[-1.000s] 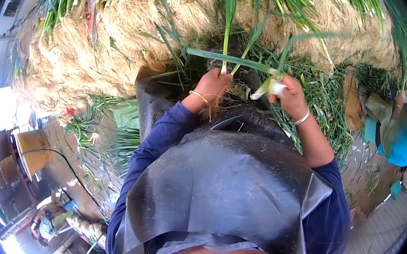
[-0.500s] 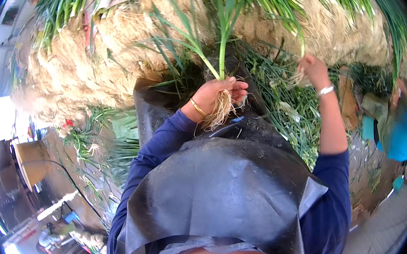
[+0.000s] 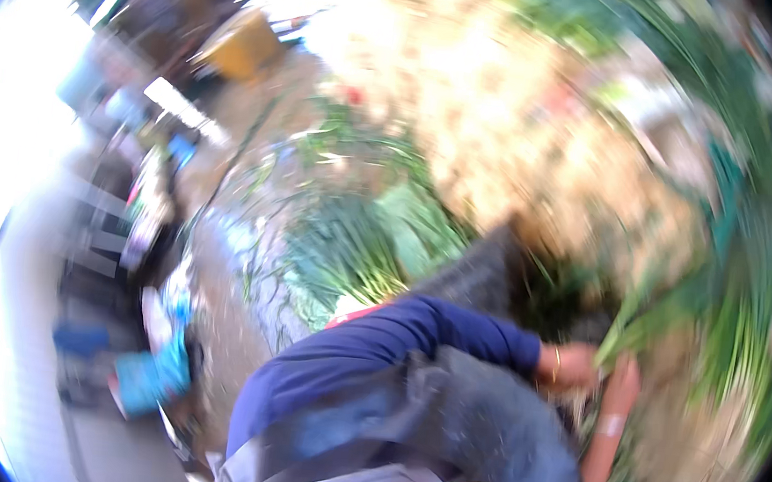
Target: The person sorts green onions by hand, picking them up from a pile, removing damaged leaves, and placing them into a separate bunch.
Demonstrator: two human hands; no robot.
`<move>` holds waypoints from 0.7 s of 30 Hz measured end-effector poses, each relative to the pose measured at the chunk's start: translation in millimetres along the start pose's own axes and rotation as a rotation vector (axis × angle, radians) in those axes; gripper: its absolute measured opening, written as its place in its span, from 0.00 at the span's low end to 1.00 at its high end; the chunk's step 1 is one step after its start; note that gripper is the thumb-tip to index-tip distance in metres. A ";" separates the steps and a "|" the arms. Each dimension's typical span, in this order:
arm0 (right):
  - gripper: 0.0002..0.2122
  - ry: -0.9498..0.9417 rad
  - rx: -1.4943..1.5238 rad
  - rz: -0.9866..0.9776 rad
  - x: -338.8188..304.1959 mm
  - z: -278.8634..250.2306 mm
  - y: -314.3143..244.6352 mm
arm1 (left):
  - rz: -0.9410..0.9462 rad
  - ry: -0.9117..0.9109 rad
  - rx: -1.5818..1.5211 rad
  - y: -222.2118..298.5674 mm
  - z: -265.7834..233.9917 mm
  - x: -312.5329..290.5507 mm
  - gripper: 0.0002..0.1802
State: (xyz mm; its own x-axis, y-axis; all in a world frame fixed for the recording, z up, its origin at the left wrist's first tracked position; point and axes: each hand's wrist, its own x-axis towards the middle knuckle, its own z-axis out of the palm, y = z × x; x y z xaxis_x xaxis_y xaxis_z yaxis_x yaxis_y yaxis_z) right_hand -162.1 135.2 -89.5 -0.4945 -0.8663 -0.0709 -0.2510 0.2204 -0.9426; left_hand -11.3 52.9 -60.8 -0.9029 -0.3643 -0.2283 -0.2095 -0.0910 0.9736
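Blur smears the whole head view. At the lower right, my left hand, with a gold bangle at its wrist, is closed around the green onions. Their leaves slant up and to the right from the hand; pale roots show indistinctly beneath it. My right hand, wearing a pale band on the wrist, is raised right beside the left one, close to the stalks. Its fingers are too smeared to tell whether they grip anything. A dark apron covers my front below both hands.
A large heap of onions with tan roots fills the upper right. Long green leaves hang at the far right. Cut greens lie on the floor left of my arm. Further left are a yellow container and a turquoise bag.
My view has swung left, so the heap and my hands appear further right. My right hand has come from the heap to beside my left hand, which still holds the green onions.
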 end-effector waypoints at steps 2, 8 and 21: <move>0.16 0.000 -0.185 -0.015 -28.5 -12.5 10.6 | -0.103 0.139 -0.198 -16.1 8.6 9.7 0.16; 0.20 0.106 0.090 0.205 -54.7 -32.9 23.8 | -0.177 0.146 -0.430 -16.6 1.3 3.4 0.10; 0.23 0.040 -0.531 -0.319 29.7 -54.3 119.2 | 0.165 -0.117 -0.250 -52.9 4.7 31.5 0.09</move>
State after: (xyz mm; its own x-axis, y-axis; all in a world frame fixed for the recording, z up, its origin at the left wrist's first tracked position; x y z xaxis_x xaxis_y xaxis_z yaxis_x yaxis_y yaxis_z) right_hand -251.9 160.1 -186.3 -0.3554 -0.9110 0.2094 -0.7662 0.1556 -0.6235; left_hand -30.4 50.5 -119.5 -0.9570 -0.2856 -0.0511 0.0292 -0.2700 0.9624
